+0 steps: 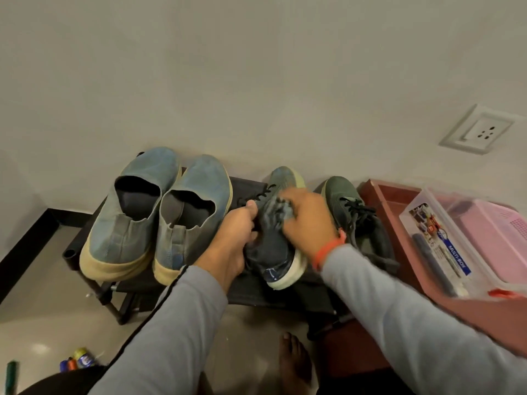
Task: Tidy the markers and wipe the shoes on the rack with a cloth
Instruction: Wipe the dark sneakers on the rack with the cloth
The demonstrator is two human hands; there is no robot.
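A dark rack (pixel 85 240) stands against the wall with several shoes on top. My left hand (pixel 232 238) grips the opening of a dark laced sneaker (pixel 273 252), which is tilted on its side. My right hand (pixel 309 219) presses a grey cloth (pixel 278 212) onto the upper of this sneaker. Its partner, a dark green sneaker (pixel 350 206), stands just to the right. Two blue slip-on shoes (pixel 134 212) sit at the left of the rack. A clear plastic box (pixel 445 246) at the right holds a dark marker (pixel 432 260).
A pink basket (pixel 496 238) sits beside the clear box on a reddish-brown surface (pixel 379 195). A wall socket (pixel 482 132) is at the upper right. On the floor at lower left lie small items (pixel 78 359) and a green stick (pixel 11 374). A bare foot (pixel 293 360) stands below the rack.
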